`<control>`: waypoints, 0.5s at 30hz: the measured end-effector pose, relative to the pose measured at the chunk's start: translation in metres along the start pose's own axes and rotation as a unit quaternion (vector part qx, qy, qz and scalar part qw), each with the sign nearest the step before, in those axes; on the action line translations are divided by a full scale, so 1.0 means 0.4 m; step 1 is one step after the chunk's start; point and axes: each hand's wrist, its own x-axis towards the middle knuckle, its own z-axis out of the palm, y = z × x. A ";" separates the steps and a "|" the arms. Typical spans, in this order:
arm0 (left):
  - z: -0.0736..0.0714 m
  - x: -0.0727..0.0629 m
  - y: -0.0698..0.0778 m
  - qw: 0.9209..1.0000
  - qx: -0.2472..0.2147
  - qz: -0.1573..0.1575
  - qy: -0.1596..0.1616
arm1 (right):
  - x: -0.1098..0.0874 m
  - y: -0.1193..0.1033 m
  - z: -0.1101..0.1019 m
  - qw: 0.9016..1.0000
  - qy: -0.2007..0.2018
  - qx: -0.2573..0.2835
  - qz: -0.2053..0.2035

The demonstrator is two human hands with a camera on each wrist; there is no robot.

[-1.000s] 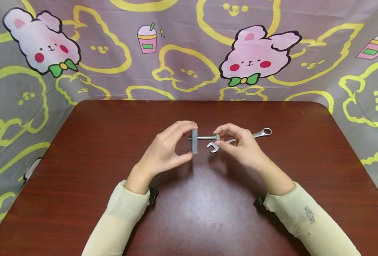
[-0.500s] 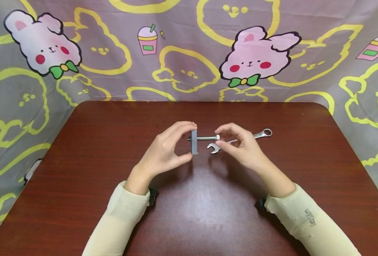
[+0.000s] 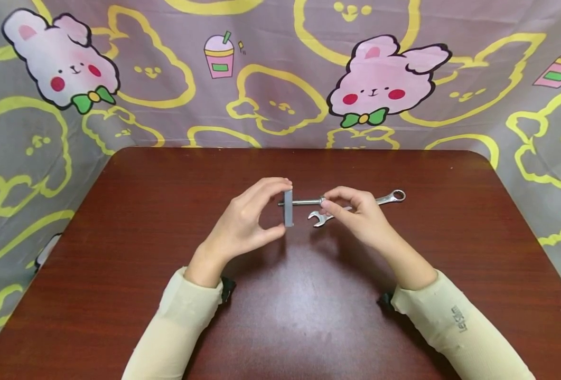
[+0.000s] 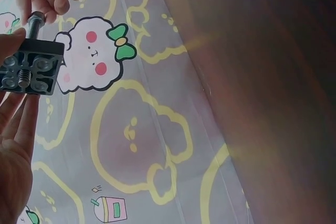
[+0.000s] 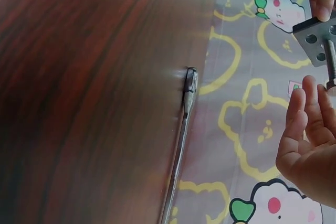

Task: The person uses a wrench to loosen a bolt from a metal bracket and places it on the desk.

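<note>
My left hand (image 3: 242, 219) grips a grey square plate (image 3: 288, 208) by its upper and lower edges, holding it upright above the table. A long hex bolt (image 3: 306, 202) runs through the plate's middle, and its threaded tip pokes out on the left side. At the bolt's head, the thumb and forefinger of my right hand (image 3: 363, 219) pinch it. The left wrist view shows the plate's ribbed back (image 4: 32, 69) with the bolt's end sticking out. Round holes show on the plate's other face (image 5: 315, 40) in the right wrist view.
A combination wrench (image 3: 389, 198) lies on the dark wooden table (image 3: 280, 316) behind and below my right hand, which hides its middle. A patterned curtain (image 3: 280, 63) hangs around the table's back and sides.
The right fingertips have shifted on the bolt head and now cover more of it. The bolt has turned between these frames. The left hand and the plate stay nearly in place.
</note>
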 end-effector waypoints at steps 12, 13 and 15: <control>-0.001 0.003 0.000 1.000 -0.008 -0.007 -0.002 | -0.004 -0.005 0.011 0.997 0.022 -0.022 -0.072; 0.000 0.003 0.000 1.000 -0.009 -0.007 -0.002 | -0.004 -0.006 0.010 0.997 0.021 -0.020 -0.072; 0.000 0.004 0.001 1.000 -0.008 -0.006 -0.002 | -0.005 -0.009 0.008 0.998 0.016 -0.017 -0.067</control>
